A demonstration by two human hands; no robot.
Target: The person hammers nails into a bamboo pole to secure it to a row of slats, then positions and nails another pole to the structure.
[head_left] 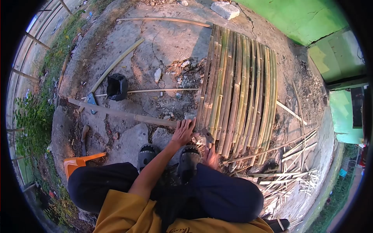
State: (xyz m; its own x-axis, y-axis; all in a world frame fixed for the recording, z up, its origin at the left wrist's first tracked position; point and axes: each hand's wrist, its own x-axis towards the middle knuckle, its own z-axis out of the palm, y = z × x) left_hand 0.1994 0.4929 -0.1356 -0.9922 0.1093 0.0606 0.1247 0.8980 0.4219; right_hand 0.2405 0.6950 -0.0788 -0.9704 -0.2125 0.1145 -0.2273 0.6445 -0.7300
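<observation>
A panel of split bamboo slats (237, 85) lies on the ground in front of me, the slats side by side with small gaps. One long bamboo strip (128, 115) runs from the left to the panel's near left corner. Over that strip's end my left hand (183, 133) is closed, fingers bent and pressed down; anything smaller between them is hidden. Close by on the right, my right hand (211, 157) wraps round the handle of a hammer. The hammer's metal head (207, 136) is at the panel's near edge, just right of my left fingers.
An orange plastic piece (83, 161) and a wooden-handled blade (84, 139) lie at left. Beyond are a handsaw (91, 101), a black bag (117, 87) and a loose strip (118, 64). Cut bamboo (287, 174) is heaped at right. A pale block (225, 10) sits far back.
</observation>
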